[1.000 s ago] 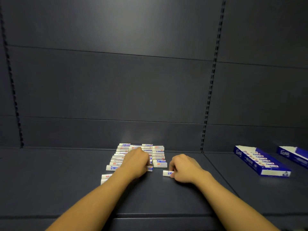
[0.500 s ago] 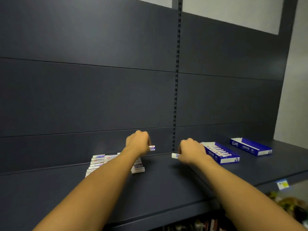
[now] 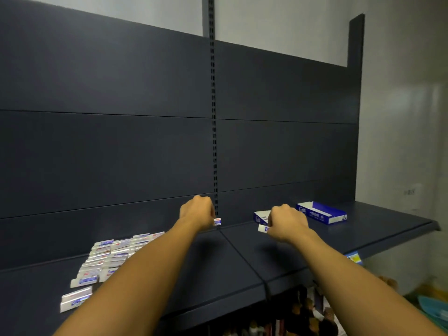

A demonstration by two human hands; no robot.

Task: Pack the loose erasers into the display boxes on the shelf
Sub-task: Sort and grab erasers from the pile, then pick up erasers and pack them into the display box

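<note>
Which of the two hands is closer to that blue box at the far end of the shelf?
The right hand. It holds an eraser just short of the far blue box, in front of the nearer box. The left hand holds an eraser farther left, by the slotted upright.

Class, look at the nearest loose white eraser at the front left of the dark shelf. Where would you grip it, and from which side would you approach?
Pinch the nearest loose white eraser across its two long sides, at the middle, coming down from above. It lies flat on the dark shelf, a long narrow block apart from the rows behind it, so its long sides look reachable.
</note>
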